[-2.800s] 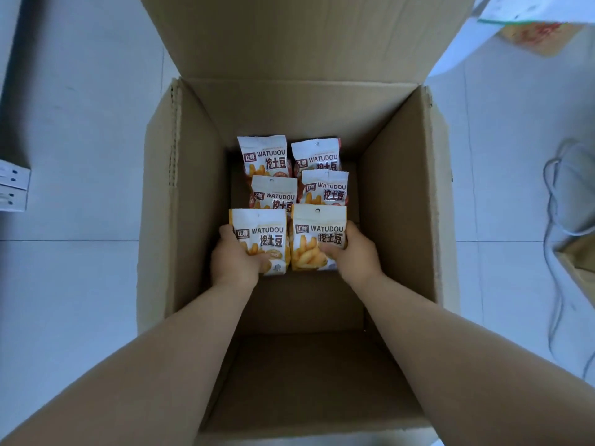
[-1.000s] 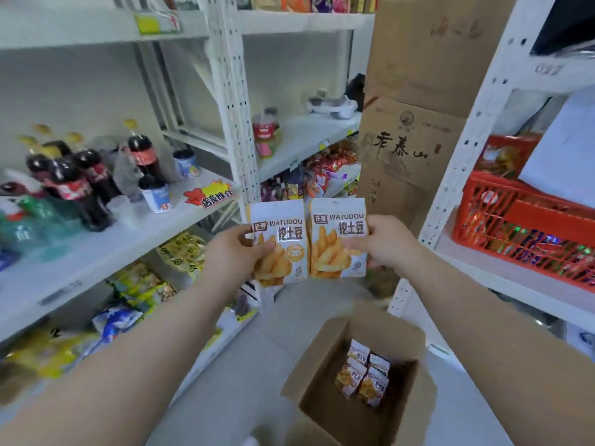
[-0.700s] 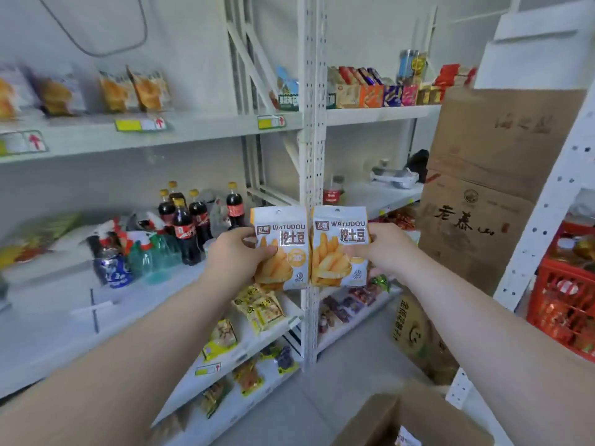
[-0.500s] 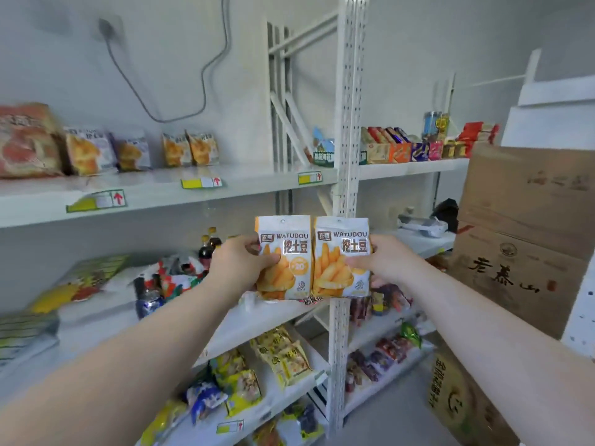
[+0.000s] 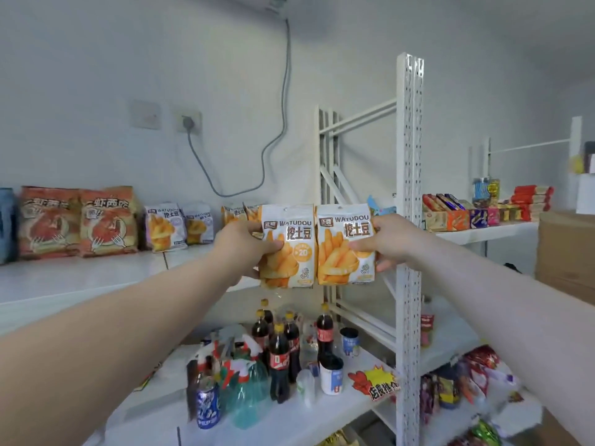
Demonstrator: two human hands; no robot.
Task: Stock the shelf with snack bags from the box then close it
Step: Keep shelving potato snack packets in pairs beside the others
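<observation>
My left hand (image 5: 240,247) grips a white and orange WATUDOU snack bag (image 5: 289,252) by its left edge. My right hand (image 5: 388,243) grips a second, matching snack bag (image 5: 341,252) by its right edge. Both bags are upright, side by side, raised in front of the top white shelf (image 5: 96,275). Several matching bags (image 5: 164,228) stand at the back of that shelf, and two more (image 5: 236,212) show just behind my left hand. The box is out of view.
Two large orange snack bags (image 5: 77,222) stand at the shelf's left. A white perforated upright (image 5: 409,220) rises just right of the held bags. Cola bottles (image 5: 280,349), cans and cups crowd the shelf below. Boxed sweets (image 5: 467,214) fill the right-hand shelf.
I lifted the two bags out of the box on the floor and raised them, and my view rose from the lower shelves to the top shelf level.
</observation>
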